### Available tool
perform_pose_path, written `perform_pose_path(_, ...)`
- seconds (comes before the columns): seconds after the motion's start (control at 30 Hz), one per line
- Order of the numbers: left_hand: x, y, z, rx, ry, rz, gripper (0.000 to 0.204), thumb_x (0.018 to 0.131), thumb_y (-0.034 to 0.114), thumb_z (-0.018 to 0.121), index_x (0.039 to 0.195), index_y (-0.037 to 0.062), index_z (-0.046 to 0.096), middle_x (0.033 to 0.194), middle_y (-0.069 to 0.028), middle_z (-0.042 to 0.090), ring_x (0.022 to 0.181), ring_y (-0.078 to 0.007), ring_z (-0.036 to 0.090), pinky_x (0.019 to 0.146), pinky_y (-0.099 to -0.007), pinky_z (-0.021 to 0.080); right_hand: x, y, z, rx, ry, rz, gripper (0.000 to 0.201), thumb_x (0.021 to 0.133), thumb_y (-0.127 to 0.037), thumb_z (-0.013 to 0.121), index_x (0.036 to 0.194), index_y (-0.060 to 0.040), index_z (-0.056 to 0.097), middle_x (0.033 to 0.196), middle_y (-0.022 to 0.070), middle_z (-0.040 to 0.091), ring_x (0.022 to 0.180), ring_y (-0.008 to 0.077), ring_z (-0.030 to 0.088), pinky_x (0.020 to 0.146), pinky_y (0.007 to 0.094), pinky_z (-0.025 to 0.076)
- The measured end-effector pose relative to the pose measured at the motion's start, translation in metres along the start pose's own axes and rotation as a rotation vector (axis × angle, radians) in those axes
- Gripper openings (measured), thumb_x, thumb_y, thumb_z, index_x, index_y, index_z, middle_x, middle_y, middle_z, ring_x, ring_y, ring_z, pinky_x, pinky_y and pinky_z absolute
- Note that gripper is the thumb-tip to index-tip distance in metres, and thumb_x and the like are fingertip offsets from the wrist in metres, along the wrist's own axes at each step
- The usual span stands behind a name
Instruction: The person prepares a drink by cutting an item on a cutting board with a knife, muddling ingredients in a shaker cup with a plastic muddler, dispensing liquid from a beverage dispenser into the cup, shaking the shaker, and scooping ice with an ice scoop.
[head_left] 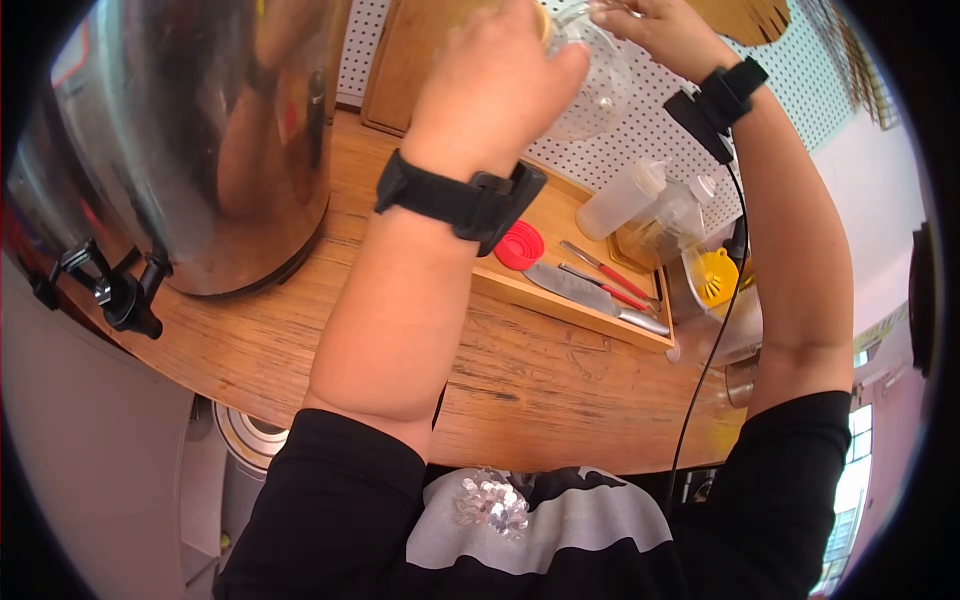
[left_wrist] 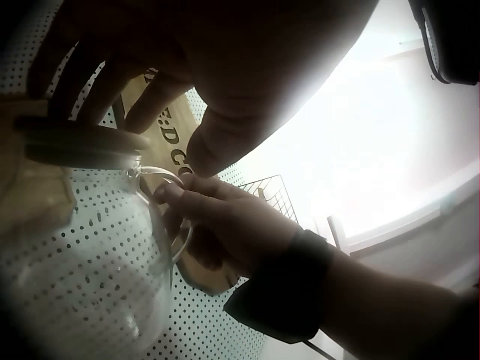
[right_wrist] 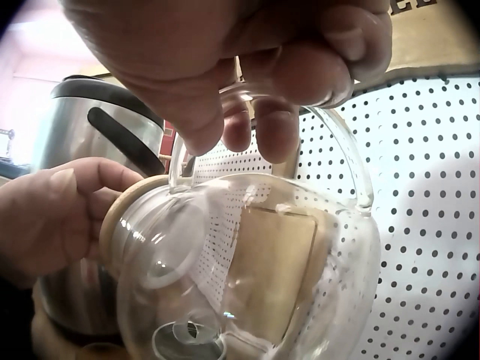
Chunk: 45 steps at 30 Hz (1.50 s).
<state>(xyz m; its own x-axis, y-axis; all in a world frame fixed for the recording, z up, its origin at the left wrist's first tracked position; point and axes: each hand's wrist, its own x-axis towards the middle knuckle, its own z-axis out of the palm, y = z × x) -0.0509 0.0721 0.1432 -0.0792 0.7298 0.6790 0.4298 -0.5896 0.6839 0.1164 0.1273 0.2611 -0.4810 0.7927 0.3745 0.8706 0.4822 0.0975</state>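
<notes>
A clear round glass pot (head_left: 590,95) with a glass handle is held up in front of the pegboard. My right hand (head_left: 665,30) grips the looped handle (right_wrist: 349,146), fingers curled round it, in the right wrist view. A wooden lid (left_wrist: 82,144) covers the pot's mouth, at the pot's left side in the right wrist view. My left hand (head_left: 490,85) is at this lid, its fingers against the rim and top and its thumb (left_wrist: 214,146) stretched out away from it. The left fingertips are partly hidden behind the lid (right_wrist: 112,225) in the right wrist view.
A large metal dispenser (head_left: 200,150) with a black tap stands on the left of the wooden counter (head_left: 500,390). Below the pot, a wooden tray (head_left: 560,310) holds a knife, red-handled tools, a red cup (head_left: 519,246) and plastic bottles (head_left: 622,200). A yellow funnel (head_left: 716,275) is further right.
</notes>
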Motion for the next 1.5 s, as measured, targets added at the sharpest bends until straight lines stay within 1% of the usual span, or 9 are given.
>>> perform_pose_path(0.2, 0.0, 0.001, 0.004, -0.063, 0.053, 0.054, 0.037, 0.083, 0.026, 0.06, 0.109, -0.0009, 0.057, 0.101, -0.0256, 0.06, 0.1, -0.0411, 0.057, 0.088, -0.0431, 0.045, -0.011, 0.005, 0.003, 0.017, 0.105, -0.079, 0.031, 0.089, -0.028, 0.062, 0.104, -0.001, 0.062, 0.086, 0.012, 0.064, 0.079, 0.0222, 0.058, 0.073, 0.0333, 0.047)
perform_pose_path(0.33, -0.001, 0.0, 0.024, -0.113, 0.028, 0.258, 0.032, 0.084, 0.023, 0.06, 0.103, -0.0023, 0.058, 0.096, -0.0207, 0.062, 0.094, -0.0341, 0.059, 0.083, -0.0385, 0.046, -0.052, 0.016, 0.012, 0.304, -0.02, 0.337, 0.023, 0.087, -0.023, 0.061, 0.093, -0.0014, 0.056, 0.081, 0.0092, 0.059, 0.078, 0.02, 0.056, 0.072, 0.0338, 0.048)
perform_pose_path(0.37, -0.001, -0.005, 0.036, -0.119, 0.022, 0.261, 0.032, 0.084, 0.023, 0.06, 0.103, -0.0023, 0.058, 0.096, -0.0207, 0.062, 0.094, -0.0341, 0.059, 0.083, -0.0385, 0.046, -0.065, 0.058, 0.035, 0.285, 0.072, 0.202, 0.028, 0.093, -0.034, 0.057, 0.099, -0.0062, 0.059, 0.075, -0.002, 0.055, 0.056, 0.0052, 0.048, 0.047, 0.0201, 0.04)
perform_pose_path(0.63, -0.026, -0.03, 0.126, 0.261, -0.087, 0.499, 0.023, 0.083, 0.017, 0.058, 0.103, 0.009, 0.067, 0.111, -0.0095, 0.064, 0.109, -0.0274, 0.056, 0.093, -0.0425, 0.04, -0.167, 0.075, 0.147, 0.947, 0.269, 0.693, 0.028, 0.092, -0.031, 0.06, 0.091, -0.005, 0.05, 0.078, 0.005, 0.056, 0.052, 0.0135, 0.058, 0.044, 0.0263, 0.047)
perform_pose_path(0.93, -0.034, -0.054, 0.151, 0.4, -0.245, 0.484, 0.025, 0.081, 0.008, 0.057, 0.104, 0.0103, 0.068, 0.11, -0.0093, 0.063, 0.11, -0.0275, 0.055, 0.092, -0.0423, 0.04, -0.173, 0.071, 0.215, 1.319, 0.212, 0.839, 0.027, 0.092, -0.028, 0.06, 0.091, -0.0061, 0.045, 0.076, 0.0063, 0.054, 0.052, 0.0172, 0.061, 0.043, 0.029, 0.051)
perform_pose_path(1.13, -0.033, -0.058, 0.156, 0.365, -0.226, 0.587, 0.025, 0.077, 0.006, 0.061, 0.102, 0.0062, 0.066, 0.107, -0.0121, 0.063, 0.105, -0.0312, 0.057, 0.089, -0.0425, 0.045, -0.176, 0.077, 0.222, 1.411, 0.21, 0.84, 0.025, 0.092, -0.026, 0.059, 0.093, -0.0062, 0.045, 0.081, 0.0087, 0.056, 0.055, 0.0194, 0.062, 0.045, 0.0298, 0.052)
perform_pose_path(1.33, -0.043, -0.054, 0.161, 0.444, -0.311, 0.581, 0.033, 0.078, 0.012, 0.063, 0.111, 0.009, 0.063, 0.122, -0.0111, 0.057, 0.118, -0.0273, 0.05, 0.095, -0.0448, 0.039, -0.21, 0.07, 0.193, 1.354, 0.225, 0.808, 0.04, 0.091, -0.021, 0.061, 0.125, -0.0052, 0.046, 0.101, 0.0126, 0.056, 0.079, 0.0202, 0.064, 0.057, 0.0317, 0.055)
perform_pose_path(1.4, -0.042, -0.055, 0.165, 0.432, -0.349, 0.586, 0.037, 0.077, 0.012, 0.064, 0.114, 0.0084, 0.061, 0.125, -0.0116, 0.055, 0.121, -0.0278, 0.047, 0.097, -0.0453, 0.038, -0.234, 0.064, 0.17, 1.021, 0.16, 0.613, 0.056, 0.091, -0.02, 0.061, 0.139, -0.0083, 0.035, 0.127, 0.013, 0.046, 0.084, 0.0157, 0.062, 0.067, 0.0284, 0.054)
perform_pose_path(1.5, -0.04, -0.058, 0.162, 0.42, -0.379, 0.538, 0.037, 0.077, 0.008, 0.063, 0.114, 0.0069, 0.061, 0.122, -0.0131, 0.057, 0.117, -0.031, 0.05, 0.098, -0.0434, 0.04, -0.283, 0.055, 0.148, 1.24, 0.138, 0.512, 0.057, 0.092, -0.018, 0.061, 0.14, -0.0088, 0.034, 0.129, 0.013, 0.046, 0.091, 0.0133, 0.059, 0.072, 0.0274, 0.052)
